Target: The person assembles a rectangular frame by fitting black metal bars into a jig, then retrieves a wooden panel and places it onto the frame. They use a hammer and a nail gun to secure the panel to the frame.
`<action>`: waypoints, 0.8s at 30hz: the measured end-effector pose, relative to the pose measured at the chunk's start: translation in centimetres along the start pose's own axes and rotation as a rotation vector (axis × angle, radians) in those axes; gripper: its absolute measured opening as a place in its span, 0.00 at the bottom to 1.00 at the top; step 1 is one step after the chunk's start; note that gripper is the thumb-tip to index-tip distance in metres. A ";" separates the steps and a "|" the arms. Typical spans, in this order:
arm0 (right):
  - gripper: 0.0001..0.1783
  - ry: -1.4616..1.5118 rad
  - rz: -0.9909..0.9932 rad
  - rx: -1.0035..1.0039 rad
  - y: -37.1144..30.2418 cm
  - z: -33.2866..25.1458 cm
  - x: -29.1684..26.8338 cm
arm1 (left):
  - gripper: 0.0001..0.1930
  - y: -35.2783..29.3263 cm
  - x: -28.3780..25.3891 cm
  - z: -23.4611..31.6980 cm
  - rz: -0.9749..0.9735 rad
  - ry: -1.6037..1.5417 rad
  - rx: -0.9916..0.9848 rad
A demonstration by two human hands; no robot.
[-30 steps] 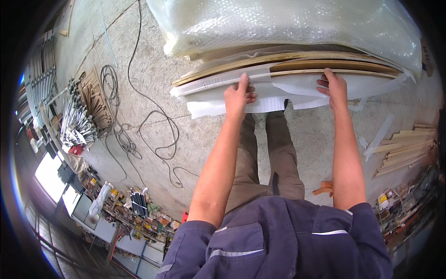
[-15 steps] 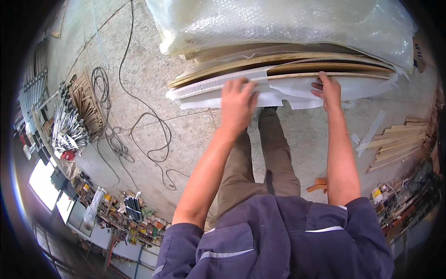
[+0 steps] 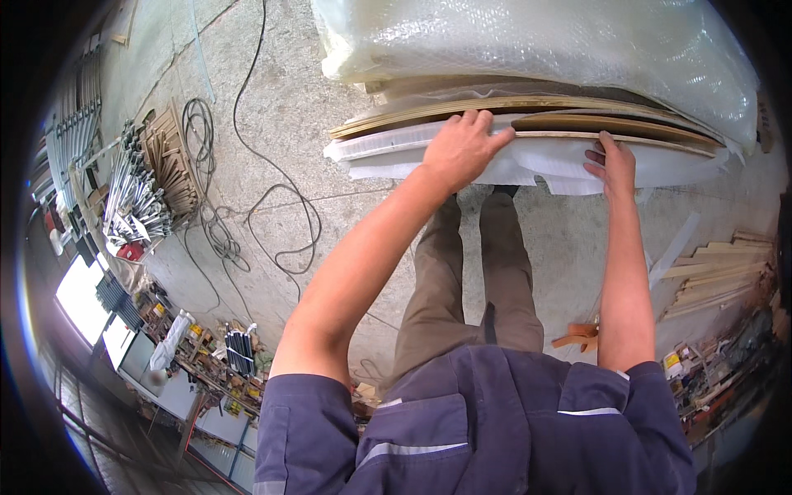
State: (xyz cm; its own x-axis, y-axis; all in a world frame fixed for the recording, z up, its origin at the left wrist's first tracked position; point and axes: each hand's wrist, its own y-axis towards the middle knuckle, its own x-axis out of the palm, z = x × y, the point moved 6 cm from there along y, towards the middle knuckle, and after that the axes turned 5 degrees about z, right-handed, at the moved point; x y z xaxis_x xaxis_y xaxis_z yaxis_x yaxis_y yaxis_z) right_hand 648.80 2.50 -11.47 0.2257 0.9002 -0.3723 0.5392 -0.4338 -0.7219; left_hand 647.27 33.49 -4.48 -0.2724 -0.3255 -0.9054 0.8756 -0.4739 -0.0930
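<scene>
Thin wooden panels (image 3: 569, 102) stand on edge in a stack in front of me. White foam sheet (image 3: 561, 165) covers the face of the nearest panel (image 3: 635, 139) and hangs along its lower side. My left hand (image 3: 462, 153) lies over the foam-covered top edge left of centre, fingers reaching across the gap and thumb spread apart to the right. Further right, my right hand (image 3: 616, 169) grips the nearest panel's top edge, one digit over it and the other fingers curled on the foam side. A dark gap separates this panel from those behind.
Bubble wrap (image 3: 528, 41) covers a large bundle behind the panels. Black cable (image 3: 285, 198) lies looped on the concrete floor at left, near bundled metal rods (image 3: 140, 190). Wooden strips (image 3: 718, 268) lie at right. Cluttered shelves (image 3: 206, 355) stand at lower left.
My left hand has moved up and right from in front of the foam onto the panel edge. The right hand stays at the edge. The whole view has shifted slightly.
</scene>
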 end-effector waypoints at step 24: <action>0.26 -0.047 0.021 0.059 0.0 0.4 -0.4 | 0.13 -18.4 -3.9 -18.4 -0.474 0.300 -0.472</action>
State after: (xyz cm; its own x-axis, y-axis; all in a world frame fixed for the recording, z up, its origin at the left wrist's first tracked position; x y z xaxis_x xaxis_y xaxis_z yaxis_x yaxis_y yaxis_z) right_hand 648.42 2.12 -11.55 0.1971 0.8887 -0.4139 0.4858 -0.4552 -0.7462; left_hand 639.52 58.54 -6.87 -0.6028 0.0970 -0.7920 0.7880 -0.0838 -0.6100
